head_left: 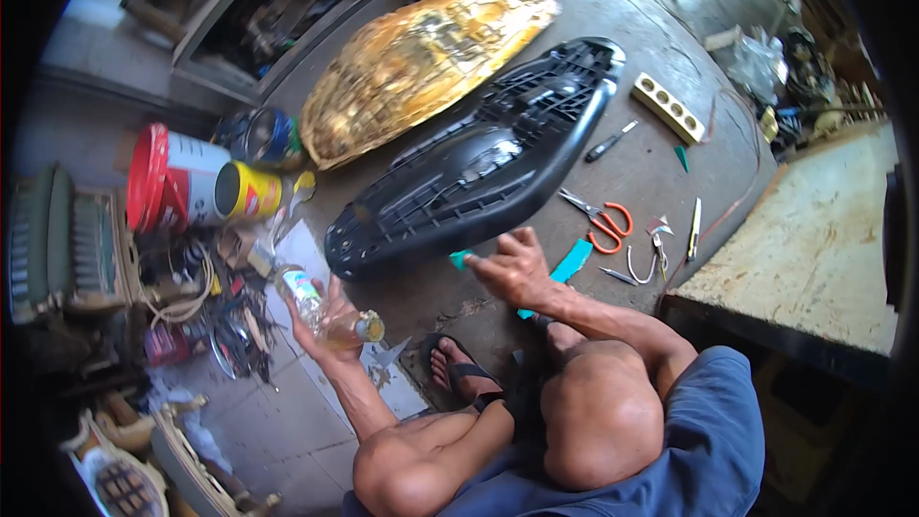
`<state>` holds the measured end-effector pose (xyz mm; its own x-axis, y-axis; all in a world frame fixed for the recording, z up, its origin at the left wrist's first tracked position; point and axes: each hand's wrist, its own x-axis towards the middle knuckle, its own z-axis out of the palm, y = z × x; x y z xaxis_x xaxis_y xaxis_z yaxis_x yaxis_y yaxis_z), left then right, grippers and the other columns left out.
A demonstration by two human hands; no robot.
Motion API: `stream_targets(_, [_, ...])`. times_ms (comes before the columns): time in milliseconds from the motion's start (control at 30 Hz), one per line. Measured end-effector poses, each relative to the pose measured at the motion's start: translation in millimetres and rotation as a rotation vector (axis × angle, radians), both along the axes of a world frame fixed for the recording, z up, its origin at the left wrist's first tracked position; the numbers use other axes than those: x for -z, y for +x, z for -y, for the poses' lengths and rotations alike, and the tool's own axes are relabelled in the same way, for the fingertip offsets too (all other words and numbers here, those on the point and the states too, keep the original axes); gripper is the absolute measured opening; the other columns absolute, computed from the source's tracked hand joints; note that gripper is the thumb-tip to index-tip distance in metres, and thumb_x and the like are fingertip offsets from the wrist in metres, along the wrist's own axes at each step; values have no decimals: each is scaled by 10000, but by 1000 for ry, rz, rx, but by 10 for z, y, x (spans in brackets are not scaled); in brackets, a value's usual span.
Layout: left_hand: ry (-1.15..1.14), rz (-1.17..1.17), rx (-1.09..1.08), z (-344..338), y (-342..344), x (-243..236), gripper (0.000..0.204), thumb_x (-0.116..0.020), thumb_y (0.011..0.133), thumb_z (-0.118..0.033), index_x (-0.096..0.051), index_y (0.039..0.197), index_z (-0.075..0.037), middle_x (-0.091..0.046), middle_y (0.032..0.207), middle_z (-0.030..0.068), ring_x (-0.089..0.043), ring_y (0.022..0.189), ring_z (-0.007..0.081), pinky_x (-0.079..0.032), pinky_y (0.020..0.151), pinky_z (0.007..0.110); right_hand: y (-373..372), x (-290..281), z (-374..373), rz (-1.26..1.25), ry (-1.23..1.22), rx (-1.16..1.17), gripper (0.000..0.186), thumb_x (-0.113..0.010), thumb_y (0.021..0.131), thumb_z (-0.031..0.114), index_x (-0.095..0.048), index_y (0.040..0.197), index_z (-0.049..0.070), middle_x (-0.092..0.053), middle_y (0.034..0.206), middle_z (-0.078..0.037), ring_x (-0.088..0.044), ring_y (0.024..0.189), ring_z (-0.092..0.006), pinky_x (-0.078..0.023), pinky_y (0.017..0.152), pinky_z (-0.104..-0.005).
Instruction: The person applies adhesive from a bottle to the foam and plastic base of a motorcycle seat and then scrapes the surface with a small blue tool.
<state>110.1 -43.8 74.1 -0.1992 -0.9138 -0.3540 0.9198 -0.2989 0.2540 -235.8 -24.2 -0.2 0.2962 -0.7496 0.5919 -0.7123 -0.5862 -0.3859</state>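
Observation:
My left hand (327, 330) is wrapped round a clear bottle (306, 299) with a pale label. The bottle lies tilted, its round yellowish end toward me. In my right hand (515, 270), the curled fingers pinch a small green piece (459, 258), whose material I cannot make out. Just beyond both hands lies a black plastic motorcycle seat base (450, 193), ribbed side up. Its near edge is close to the green piece. Behind it rests a long yellow-brown foam seat pad (412, 72). A green strip (572, 260) sits on the floor beside my right wrist.
Orange-handled scissors (603, 225), a screwdriver-like tool (610, 142), a knife (694, 230) and a socket strip (667, 107) lie right. At left stand a red-and-white bucket (177, 177), a yellow can (251, 190) and a tool pile (235, 325). A worn board (804, 239) borders the right.

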Motion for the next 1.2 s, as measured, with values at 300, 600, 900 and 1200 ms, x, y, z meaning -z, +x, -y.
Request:
stream_targets(300, [-61,-60,-19,-122,84,-90,670,-406,970,-594,-613,1234,-14,-476,1370,358,-520,559,146,-470,600,302,949,-778,702,-161,-287,-557,317,-617,761,254,-672,1005,60,-665,783,24,-534,912,-169,-390,798,-370])
stream_targets(600, [-132,-148,-77,-136,5,23,654,-405,981,-571,-608,1235,-3,-461,1396,340,-539,568,139,-483,620,298,919,-1016,1233,-743,-438,-965,139,-619,762,282,-620,688,164,-627,675,44,-556,923,-169,-363,924,-383])
stream_targets(900, [-102,-211,-126,-124,25,96,653,-400,992,-560,-612,1227,12,-483,1356,366,-527,552,129,-475,625,297,-372,-985,1108,-909,-165,-919,95,-630,731,231,-624,701,140,-549,667,51,-566,822,-151,-414,827,-350])
stream_targets(1200, [-82,-191,-128,-71,31,174,610,-440,986,-539,-635,1182,5,-529,1310,357,-515,537,129,-463,590,277,836,-1029,1597,-227,198,-556,157,-687,838,253,-731,960,164,-568,667,-55,-527,715,-219,-401,754,-379])
